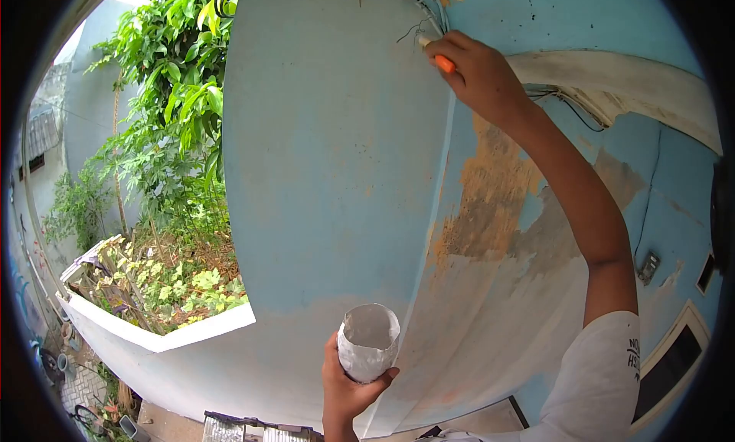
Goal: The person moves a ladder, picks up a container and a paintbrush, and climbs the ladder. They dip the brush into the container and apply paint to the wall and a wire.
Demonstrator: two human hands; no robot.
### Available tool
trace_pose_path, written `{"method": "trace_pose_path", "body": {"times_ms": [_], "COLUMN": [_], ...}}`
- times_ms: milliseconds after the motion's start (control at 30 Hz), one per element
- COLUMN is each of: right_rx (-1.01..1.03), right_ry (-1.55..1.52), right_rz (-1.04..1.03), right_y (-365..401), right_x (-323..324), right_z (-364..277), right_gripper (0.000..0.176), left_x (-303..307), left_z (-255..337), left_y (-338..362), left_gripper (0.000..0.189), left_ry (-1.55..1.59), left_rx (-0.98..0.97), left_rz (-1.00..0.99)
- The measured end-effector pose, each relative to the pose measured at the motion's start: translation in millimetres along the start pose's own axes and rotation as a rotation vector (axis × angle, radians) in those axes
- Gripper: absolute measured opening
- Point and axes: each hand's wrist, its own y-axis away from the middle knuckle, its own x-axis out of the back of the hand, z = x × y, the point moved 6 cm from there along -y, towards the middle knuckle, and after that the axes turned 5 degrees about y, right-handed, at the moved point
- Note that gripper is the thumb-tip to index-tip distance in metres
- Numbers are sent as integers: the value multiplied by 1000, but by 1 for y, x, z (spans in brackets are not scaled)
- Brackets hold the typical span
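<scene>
My right hand [484,76] is raised high and closed around the orange handle of a paintbrush [445,63]. The brush's pale tip touches or is very near the blue-grey wall [337,151], just below some thin wires; the exact contact cannot be made out. Lower down, my left hand [351,396] grips a white, paint-smeared cup [367,363] from below and the sides. The cup is held roughly upright with its mouth facing me, and its inside looks whitish.
Cables [425,6] run along the top of the wall. To the right, a peeling patch [486,189] shows orange and grey. An opening on the left, above a white ledge [207,325], looks onto green plants [180,97]. A switch box [649,267] sits far right.
</scene>
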Motion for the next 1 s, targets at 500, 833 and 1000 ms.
{"method": "trace_pose_path", "body": {"times_ms": [500,833,1000], "right_rx": [-822,-746,-665], "right_ry": [-857,-1256,-1100], "right_rz": [-340,-126,-93], "right_y": [260,227,200], "right_x": [-21,63,80], "right_z": [-111,-122,-111], "right_gripper": [16,34,36], "left_x": [-2,-9,-9], "left_z": [-1,-9,-6], "left_y": [-1,6,8], "left_gripper": [102,108,111], "left_ry": [81,87,45], "left_rx": [5,-51,-57], "left_rz": [12,-57,-61]}}
